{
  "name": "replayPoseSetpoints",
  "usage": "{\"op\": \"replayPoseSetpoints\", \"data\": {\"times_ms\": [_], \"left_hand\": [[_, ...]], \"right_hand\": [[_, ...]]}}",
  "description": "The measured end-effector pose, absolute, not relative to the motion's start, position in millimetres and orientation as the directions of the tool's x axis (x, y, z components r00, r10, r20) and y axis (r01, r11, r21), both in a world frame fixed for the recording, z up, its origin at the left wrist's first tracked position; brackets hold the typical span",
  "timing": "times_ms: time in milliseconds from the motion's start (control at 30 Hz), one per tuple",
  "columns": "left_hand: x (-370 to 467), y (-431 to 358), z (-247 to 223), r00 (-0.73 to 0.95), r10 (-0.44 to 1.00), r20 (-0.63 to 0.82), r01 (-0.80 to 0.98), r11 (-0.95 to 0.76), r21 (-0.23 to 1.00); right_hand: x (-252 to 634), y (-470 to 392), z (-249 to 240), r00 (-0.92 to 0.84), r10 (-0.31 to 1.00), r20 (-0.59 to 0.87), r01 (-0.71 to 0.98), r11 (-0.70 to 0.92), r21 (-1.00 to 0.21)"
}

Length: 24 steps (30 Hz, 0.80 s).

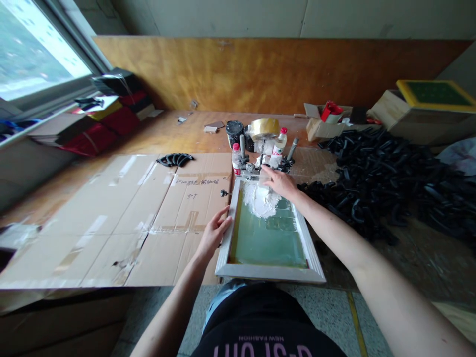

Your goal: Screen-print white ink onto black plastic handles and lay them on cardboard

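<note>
A screen printing frame point(271, 273) with a pale metal rim and a green mesh lies in front of me. My left hand point(215, 230) grips its left side, with the fingertips on the rim. Thick white ink point(262, 201) is spread over the far part of the mesh. Above the ink, my right hand point(281, 183) pinches a small translucent scraper point(265, 177), whose lower edge is at the ink. Behind the frame's far end stand metal clamps point(253, 167), partly smeared with white.
Small bottles with red caps point(236, 157), a black tub point(235, 133) and a roll of tape point(265, 128) stand behind the frame. A large heap of black curved parts point(364, 173) lies right. Flattened cardboard point(122, 213) covers the left, carrying several black curved parts point(174, 159).
</note>
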State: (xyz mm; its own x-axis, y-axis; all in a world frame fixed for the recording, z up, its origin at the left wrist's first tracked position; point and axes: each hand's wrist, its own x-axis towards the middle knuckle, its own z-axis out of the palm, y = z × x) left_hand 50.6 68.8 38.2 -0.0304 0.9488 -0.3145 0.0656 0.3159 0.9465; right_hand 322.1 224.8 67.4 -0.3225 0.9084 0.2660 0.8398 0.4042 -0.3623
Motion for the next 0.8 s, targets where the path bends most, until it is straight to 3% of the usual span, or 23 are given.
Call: {"op": "replayPoseSetpoints", "data": {"times_ms": [167, 267, 333, 467, 567, 633, 733, 800], "left_hand": [[59.5, 97.3, 89.1, -0.115, 0.988, -0.102, -0.043, 0.098, 0.994], [68.6, 124.7, 106.9, -0.142, 0.988, 0.060, -0.161, -0.083, 0.983], [75.2, 137.3, 113.4, -0.136, 0.988, 0.072, -0.202, -0.099, 0.974], [96.2, 125.9, 97.7, -0.155, 0.982, -0.110, -0.303, 0.059, 0.951], [116.1, 88.3, 59.7, 0.087, 0.900, -0.426, -0.285, 0.432, 0.856], [120.4, 63.4, 32.1, 0.185, 0.810, -0.556, -0.239, 0.586, 0.775], [95.0, 47.8, -0.1, 0.095, 0.788, -0.608, -0.159, 0.615, 0.772], [56.0, 53.8, -15.4, -0.039, 0.807, -0.590, 0.021, 0.591, 0.807]], "right_hand": [[384.4, 224.2, 56.6, 0.030, 0.931, 0.364, 0.906, 0.129, -0.403], [394.2, 192.0, 25.3, -0.032, 0.947, 0.320, 0.897, 0.168, -0.409], [381.9, 171.3, 3.4, -0.160, 0.947, 0.277, 0.877, 0.265, -0.401], [340.5, 141.4, -12.6, -0.317, 0.930, 0.184, 0.856, 0.365, -0.367], [307.0, 113.3, 0.0, -0.295, 0.927, 0.231, 0.850, 0.365, -0.379], [288.9, 92.3, 8.4, -0.407, 0.867, 0.287, 0.790, 0.492, -0.366], [296.6, 76.4, 10.6, -0.610, 0.750, 0.258, 0.670, 0.661, -0.338], [336.7, 82.2, 6.5, -0.484, 0.850, 0.208, 0.793, 0.526, -0.308]]}}
